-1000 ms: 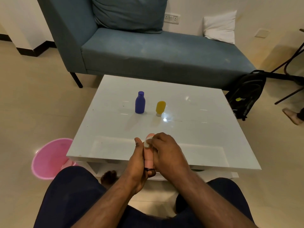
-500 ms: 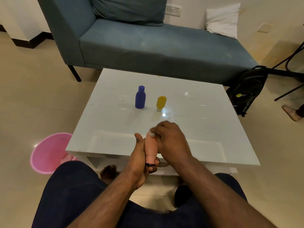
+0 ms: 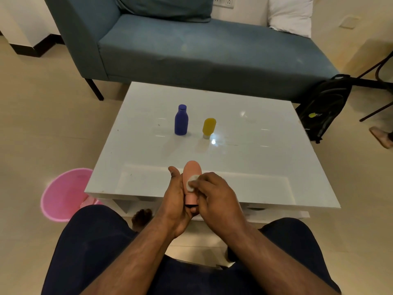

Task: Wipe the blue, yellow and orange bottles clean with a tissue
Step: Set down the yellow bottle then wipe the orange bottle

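This is a home living room. A blue-grey upholstered sofa stands at the far side against a pale wall, with a matching back cushion and a white pillow at its far right end. A wall socket plate sits just above the sofa back. Near the sofa is a low, glossy white coffee table with an open shelf under its top. The floor is pale, shiny tile with dark skirting at the far left. A pink plastic bin stands on the floor left of the table, and a black backpack leans at the right.
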Tool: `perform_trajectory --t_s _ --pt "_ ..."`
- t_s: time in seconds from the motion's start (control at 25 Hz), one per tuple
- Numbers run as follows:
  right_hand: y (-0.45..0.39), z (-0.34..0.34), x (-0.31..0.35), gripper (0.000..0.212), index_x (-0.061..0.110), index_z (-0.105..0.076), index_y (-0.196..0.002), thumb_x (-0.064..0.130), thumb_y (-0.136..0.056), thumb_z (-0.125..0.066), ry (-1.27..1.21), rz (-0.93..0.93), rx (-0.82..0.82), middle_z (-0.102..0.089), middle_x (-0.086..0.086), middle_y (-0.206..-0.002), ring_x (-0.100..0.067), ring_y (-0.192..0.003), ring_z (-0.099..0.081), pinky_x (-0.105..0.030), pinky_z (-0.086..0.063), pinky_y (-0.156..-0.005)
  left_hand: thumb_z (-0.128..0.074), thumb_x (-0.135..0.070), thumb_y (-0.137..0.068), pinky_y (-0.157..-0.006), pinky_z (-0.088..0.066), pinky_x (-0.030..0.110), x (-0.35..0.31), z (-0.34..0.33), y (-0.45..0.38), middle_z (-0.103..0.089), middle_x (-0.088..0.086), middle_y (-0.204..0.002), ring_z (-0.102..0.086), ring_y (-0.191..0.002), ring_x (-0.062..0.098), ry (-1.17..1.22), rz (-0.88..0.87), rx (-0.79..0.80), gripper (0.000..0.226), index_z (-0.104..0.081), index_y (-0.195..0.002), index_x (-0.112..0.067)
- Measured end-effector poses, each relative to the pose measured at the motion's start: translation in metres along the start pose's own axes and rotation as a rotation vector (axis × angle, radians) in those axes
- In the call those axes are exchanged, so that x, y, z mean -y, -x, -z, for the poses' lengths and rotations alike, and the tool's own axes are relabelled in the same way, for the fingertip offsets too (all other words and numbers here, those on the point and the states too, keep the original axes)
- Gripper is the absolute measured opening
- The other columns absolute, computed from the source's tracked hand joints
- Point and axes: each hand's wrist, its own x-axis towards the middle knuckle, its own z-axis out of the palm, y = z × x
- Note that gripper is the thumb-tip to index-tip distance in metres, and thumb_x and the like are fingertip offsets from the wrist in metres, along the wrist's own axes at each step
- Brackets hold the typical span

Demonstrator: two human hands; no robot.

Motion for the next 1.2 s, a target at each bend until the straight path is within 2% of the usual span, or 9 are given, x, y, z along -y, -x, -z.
perform_trajectory --t_s 0.12,0.28,0.36,0.52,0.72,0.88,0.96,1.08,1.2 --pt "-0.022 0.005 -0.016 0.021 0.017 -0.069 -0.103 0.01 -0.085 -0.059 -0.051 -0.083 -0.098 -0.061 0.002 -0.102 -0.012 -0.093 -0.057 -0.032 -0.052 -0.082 -0.029 -0.079 -0.086 -0.059 -0.045 0.031 0.002 -0.002 -0.002 -0.068 0.018 -0.101 -0.061 -0.075 0.024 0.004 0.01 -0.012 0.083 -0.059 -0.132 -0.016" --pt "-0.005 -0.002 0.002 0.025 0.016 -0.067 -0.107 0.012 -0.082 -0.062 0.009 -0.042 -0.05 -0.061 0.0 -0.105 -0.016 -0.096 -0.055 -0.032 -0.052 -0.082 -0.026 -0.078 -0.088 -0.085 -0.053 0.043 -0.002 0.0 -0.003 -0.069 0.02 -0.121 -0.068 -0.107 0.034 0.053 0.014 0.004 0.084 -0.062 -0.128 -0.014" --pt "0.002 0.004 0.003 0.028 0.016 -0.067 -0.108 0.012 -0.08 -0.063 0.029 0.041 0.019 -0.061 -0.002 -0.106 -0.019 -0.097 -0.055 -0.032 -0.052 -0.081 -0.025 -0.078 -0.089 -0.087 -0.055 0.046 -0.004 -0.002 -0.001 -0.071 0.021 -0.118 -0.072 -0.103 0.034 0.044 0.002 0.004 0.085 -0.061 -0.129 -0.013" --pt "-0.047 0.011 -0.008 0.027 0.016 -0.066 -0.111 0.013 -0.084 -0.064 0.082 -0.093 -0.046 -0.059 -0.003 -0.111 -0.019 -0.101 -0.053 -0.032 -0.048 -0.087 -0.024 -0.079 -0.088 -0.047 -0.039 0.024 0.0 -0.003 -0.002 -0.065 0.009 -0.083 -0.056 -0.062 0.015 -0.01 -0.016 0.025 0.081 -0.063 -0.12 -0.016" --pt "-0.012 0.003 0.006 0.034 0.015 -0.069 -0.107 0.011 -0.073 -0.073 0.163 0.084 0.069 -0.062 -0.003 -0.103 -0.022 -0.093 -0.052 -0.032 -0.049 -0.076 -0.022 -0.076 -0.092 -0.073 -0.058 0.04 -0.002 0.001 -0.001 -0.075 0.015 -0.111 -0.074 -0.098 0.028 -0.022 -0.024 0.043 0.08 -0.062 -0.128 -0.016" --pt "-0.052 0.011 -0.005 0.03 0.019 -0.066 -0.113 0.016 -0.083 -0.065 0.206 -0.041 -0.035 -0.06 -0.001 -0.112 -0.019 -0.102 -0.05 -0.026 -0.041 -0.085 -0.023 -0.079 -0.088 -0.045 -0.036 0.024 0.003 0.0 -0.004 -0.063 0.006 -0.077 -0.054 -0.059 0.014 -0.107 -0.032 0.029 0.082 -0.062 -0.122 -0.016" --pt "-0.051 0.006 -0.003 0.032 0.019 -0.064 -0.117 0.016 -0.085 -0.062 0.233 -0.058 -0.034 -0.058 -0.001 -0.116 -0.018 -0.104 -0.047 -0.024 -0.038 -0.084 -0.024 -0.08 -0.086 -0.053 -0.043 0.027 0.003 0.0 -0.005 -0.067 0.011 -0.083 -0.059 -0.065 0.019 -0.129 -0.039 0.025 0.082 -0.063 -0.123 -0.018" --pt "-0.024 0.0 0.005 0.035 0.019 -0.064 -0.115 0.018 -0.08 -0.067 0.247 0.072 0.081 -0.056 0.0 -0.116 -0.017 -0.101 -0.045 -0.025 -0.041 -0.08 -0.025 -0.081 -0.082 -0.082 -0.052 0.046 0.001 0.002 -0.004 -0.075 0.018 -0.104 -0.07 -0.093 0.03 -0.143 -0.033 0.025 0.084 -0.066 -0.125 -0.021" --pt "-0.046 0.008 -0.005 0.036 0.018 -0.063 -0.117 0.015 -0.082 -0.066 0.236 0.004 0.022 -0.056 0.0 -0.115 -0.019 -0.103 -0.047 -0.027 -0.043 -0.082 -0.024 -0.081 -0.084 -0.052 -0.043 0.028 0.002 0.0 -0.004 -0.067 0.01 -0.082 -0.059 -0.065 0.018 -0.142 -0.035 0.005 0.088 -0.062 -0.128 -0.015"
